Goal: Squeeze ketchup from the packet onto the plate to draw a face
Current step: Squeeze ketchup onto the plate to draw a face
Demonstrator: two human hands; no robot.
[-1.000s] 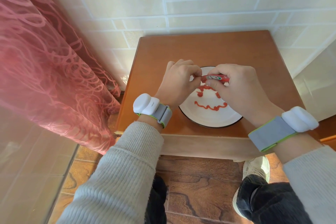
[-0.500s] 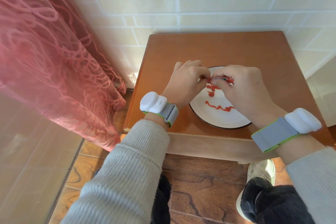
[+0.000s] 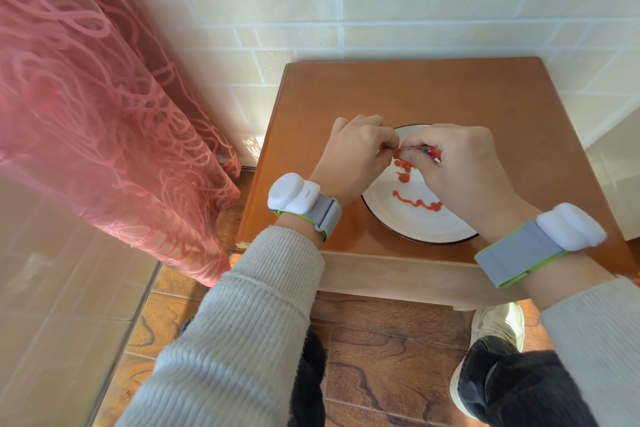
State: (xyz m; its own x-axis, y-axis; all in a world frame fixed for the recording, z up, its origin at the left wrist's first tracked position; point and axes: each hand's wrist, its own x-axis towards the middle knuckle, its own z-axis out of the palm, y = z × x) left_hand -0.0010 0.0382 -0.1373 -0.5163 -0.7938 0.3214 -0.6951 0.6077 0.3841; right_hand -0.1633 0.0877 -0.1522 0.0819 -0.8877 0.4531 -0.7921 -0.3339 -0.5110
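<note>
My left hand [image 3: 353,152] and right hand [image 3: 460,166] both pinched the packet [image 3: 417,150] over the far left of the plate [image 3: 426,229], above ketchup [image 3: 417,203] lines, on the desk [image 3: 408,94].

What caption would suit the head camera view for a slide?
Both hands, left hand and right hand, pinch a ketchup packet over a white plate bearing a ketchup mouth.

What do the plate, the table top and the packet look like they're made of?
Plate: probably glazed ceramic, glossy white with a thin dark rim. Table top: seemingly varnished wood, orange-brown with a soft sheen. Ketchup packet: likely thin plastic or foil film, red and printed; mostly hidden between the left hand and right hand.
</note>
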